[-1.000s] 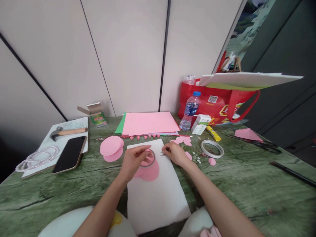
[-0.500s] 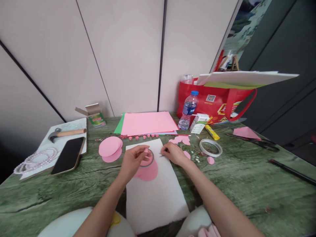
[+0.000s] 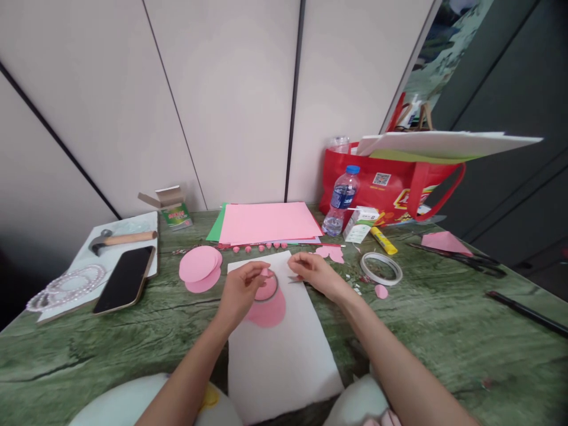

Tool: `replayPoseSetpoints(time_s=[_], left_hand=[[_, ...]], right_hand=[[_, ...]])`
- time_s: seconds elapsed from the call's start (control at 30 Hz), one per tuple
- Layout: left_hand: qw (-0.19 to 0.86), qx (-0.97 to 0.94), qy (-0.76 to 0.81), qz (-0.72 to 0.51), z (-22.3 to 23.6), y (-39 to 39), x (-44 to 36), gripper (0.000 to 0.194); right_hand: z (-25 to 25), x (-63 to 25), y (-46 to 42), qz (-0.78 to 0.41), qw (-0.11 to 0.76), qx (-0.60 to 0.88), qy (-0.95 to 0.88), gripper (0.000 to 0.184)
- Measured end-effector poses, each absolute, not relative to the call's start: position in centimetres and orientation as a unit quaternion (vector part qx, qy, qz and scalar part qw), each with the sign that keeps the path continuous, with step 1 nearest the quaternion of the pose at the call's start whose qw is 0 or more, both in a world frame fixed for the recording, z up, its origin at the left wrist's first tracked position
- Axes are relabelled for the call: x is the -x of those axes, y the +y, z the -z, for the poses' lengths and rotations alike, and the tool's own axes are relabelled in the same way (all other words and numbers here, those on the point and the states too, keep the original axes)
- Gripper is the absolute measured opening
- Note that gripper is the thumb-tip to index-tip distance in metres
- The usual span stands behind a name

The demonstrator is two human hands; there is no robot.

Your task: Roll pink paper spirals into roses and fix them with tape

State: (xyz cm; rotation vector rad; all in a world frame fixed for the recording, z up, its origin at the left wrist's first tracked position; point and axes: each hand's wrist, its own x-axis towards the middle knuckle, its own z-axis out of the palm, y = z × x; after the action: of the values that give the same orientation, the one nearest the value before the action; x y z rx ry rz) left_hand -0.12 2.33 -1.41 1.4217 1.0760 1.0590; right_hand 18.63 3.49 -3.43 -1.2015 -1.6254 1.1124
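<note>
My left hand (image 3: pixel 244 287) is closed, thumb and fingertips pinching a small curled piece of pink paper (image 3: pixel 265 273). Below those fingers, a dark-edged ring (image 3: pixel 274 294) lies on pink paper circles (image 3: pixel 268 313). These rest on a white foam board (image 3: pixel 284 361) in front of me. Over the board's right edge, my right hand (image 3: pixel 317 273) pinches a thin, pointed grey tool (image 3: pixel 294 279); its tip points left and most of it is hidden in the fingers. The two hands are a short gap apart.
Pink circles (image 3: pixel 199 264) lie left of the board, near a phone (image 3: pixel 125 279) and hammer (image 3: pixel 126 238). Behind are pink sheets (image 3: pixel 270 222) and small pink rolls (image 3: pixel 261 248). To the right stand a water bottle (image 3: pixel 341 204), tape roll (image 3: pixel 398 273), glue stick (image 3: pixel 384 241) and scissors (image 3: pixel 479 267).
My right hand has shifted slightly to the right and turned a little, showing more of the grey tool. My left hand still pinches the pink paper. The whole view has moved slightly.
</note>
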Motion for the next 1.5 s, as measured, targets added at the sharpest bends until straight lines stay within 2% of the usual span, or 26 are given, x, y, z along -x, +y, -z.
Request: replayPoseSetpoints(time_s=[0.07,0.13,0.6,0.8,0.93,1.1,1.37,1.5], left_hand=[[0.505,-0.597,0.445,-0.437,1.5,2.3,0.1,0.021],[0.505,-0.603,0.441,-0.433,1.6,2.3,0.1,0.021],[0.605,-0.585,0.4,-0.362,0.8,2.0,0.2,0.026],[0.619,-0.573,0.402,-0.357,0.7,1.9,0.1,0.029],[0.613,-0.57,0.412,-0.36,0.8,1.9,0.0,0.027],[0.597,-0.565,0.43,-0.374,1.2,1.9,-0.1,0.024],[0.568,-0.563,0.425,-0.425,0.7,1.9,-0.2,0.028],[0.562,-0.558,0.422,-0.441,0.7,1.9,-0.2,0.029]], right_hand=[[2.4,-17.7,2.7,-0.507,0.458,0.414,-0.602,0.018],[1.7,-16.8,2.0,-0.511,0.474,0.384,-0.605,0.019],[1.9,-16.6,2.0,-0.445,0.372,0.422,-0.697,0.017],[1.8,-16.8,1.8,-0.427,0.366,0.409,-0.719,0.016],[2.1,-16.6,1.8,-0.362,0.367,0.437,-0.737,0.011],[2.7,-15.7,1.7,-0.305,0.396,0.473,-0.726,0.008],[3.3,-15.5,2.3,-0.416,0.475,0.432,-0.644,0.017],[2.8,-15.5,1.9,-0.394,0.487,0.421,-0.656,0.017]])
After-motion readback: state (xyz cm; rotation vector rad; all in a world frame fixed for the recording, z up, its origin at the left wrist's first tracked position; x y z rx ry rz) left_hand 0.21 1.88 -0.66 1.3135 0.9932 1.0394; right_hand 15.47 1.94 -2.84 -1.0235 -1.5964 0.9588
